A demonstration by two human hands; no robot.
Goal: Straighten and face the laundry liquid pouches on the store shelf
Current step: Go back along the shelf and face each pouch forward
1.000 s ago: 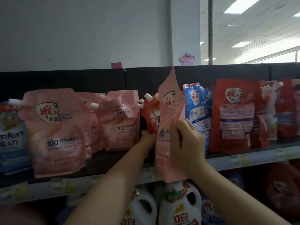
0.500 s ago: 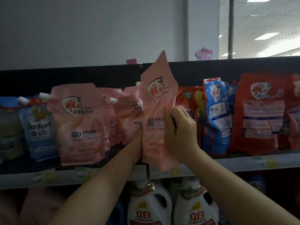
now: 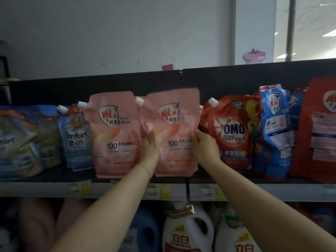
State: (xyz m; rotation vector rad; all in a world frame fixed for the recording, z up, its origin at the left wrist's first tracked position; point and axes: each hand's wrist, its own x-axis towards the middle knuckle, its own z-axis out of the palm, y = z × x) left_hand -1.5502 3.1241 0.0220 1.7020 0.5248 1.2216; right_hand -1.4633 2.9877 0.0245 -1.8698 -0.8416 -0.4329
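Observation:
A pink laundry pouch point(image 3: 174, 128) stands upright on the shelf point(image 3: 254, 190), label facing me, white spout at its top left. My left hand point(image 3: 150, 148) grips its left edge and my right hand point(image 3: 204, 146) grips its right edge. A second pink pouch point(image 3: 112, 135) of the same kind stands just to its left, also facing front. To the right stands a red OMO pouch point(image 3: 234, 131), touching my right hand.
Blue Comfort pouches point(image 3: 76, 137) stand at the left. A blue pouch point(image 3: 276, 128) leans and a red bag point(image 3: 320, 130) shows its back side at the right. White detergent bottles point(image 3: 187, 231) fill the lower shelf. Price tags point(image 3: 158, 190) line the shelf edge.
The pink pouch was held up and turned edge-on; it now stands on the shelf facing front beside the other pink pouch. My hands moved to its two sides. The camera shifted left.

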